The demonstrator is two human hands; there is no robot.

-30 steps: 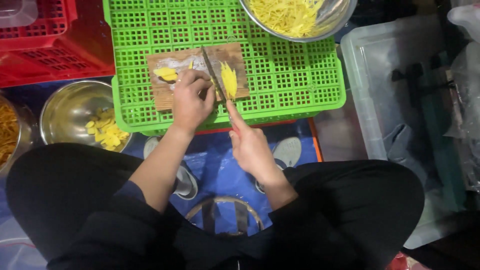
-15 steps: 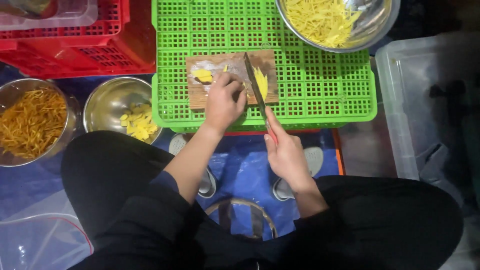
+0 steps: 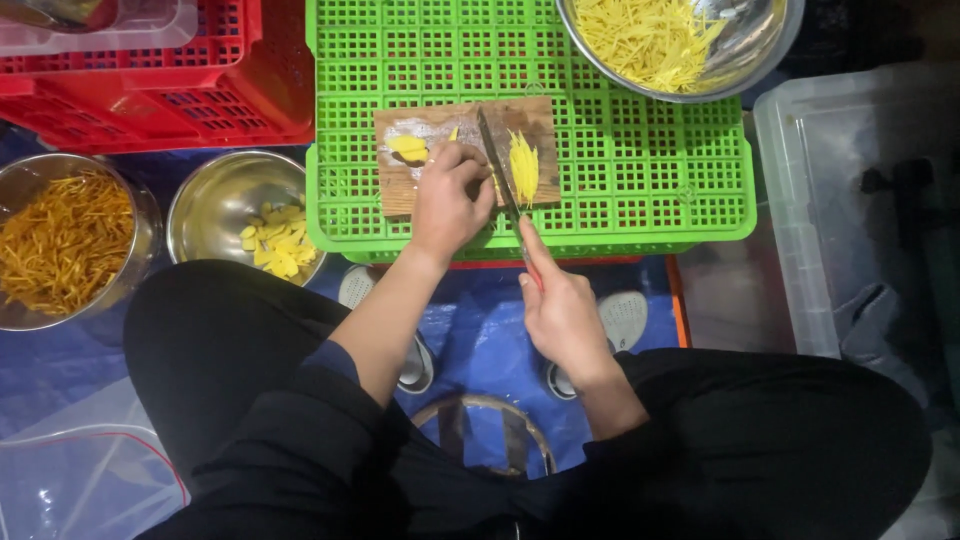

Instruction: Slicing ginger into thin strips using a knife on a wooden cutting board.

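Left hand (image 3: 450, 200) presses curled fingers on yellow slices, steadying them on the small wooden cutting board (image 3: 400, 185); right hand (image 3: 560, 310) grips a long knife (image 3: 497, 170), slicing strips.

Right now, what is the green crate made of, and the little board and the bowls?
The green crate looks like molded plastic: bright even colour, grid of holes. The cutting board looks like bare wood: brown, grainy, matte. The bowls, like the one with yellow chunks, look like shiny metal, probably steel, since they mirror the light.
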